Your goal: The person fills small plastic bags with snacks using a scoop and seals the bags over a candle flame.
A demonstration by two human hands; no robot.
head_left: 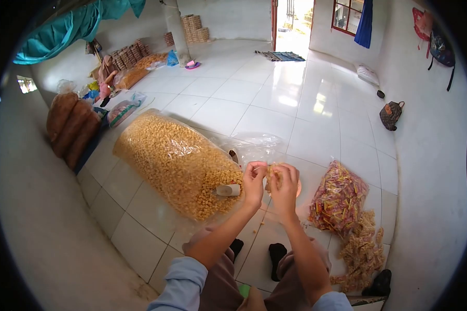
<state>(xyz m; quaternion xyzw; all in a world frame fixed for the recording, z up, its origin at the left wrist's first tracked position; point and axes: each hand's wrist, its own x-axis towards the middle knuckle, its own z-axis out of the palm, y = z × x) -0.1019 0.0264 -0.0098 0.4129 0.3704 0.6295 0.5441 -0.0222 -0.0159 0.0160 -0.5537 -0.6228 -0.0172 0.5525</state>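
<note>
My left hand (254,181) and my right hand (284,186) are raised close together in front of me, fingers pinched. Between them is a small clear plastic bag (273,179) with yellowish snack pieces in it, partly hidden by the fingers. Left of my hands lies a large clear sack (166,150) full of small golden snack pieces. A white cup (228,190) lies on its side among the pieces at the sack's mouth. Behind my right hand shows part of a round pinkish-orange thing (299,187), mostly covered.
On the right lie a bag of colourful wrapped packets (340,197) and a heap of small filled clear bags (362,254). Empty clear plastic (257,147) lies beyond my hands. Brown sacks (70,124) stand at the left wall. A person (106,75) sits farther back beside stacked goods.
</note>
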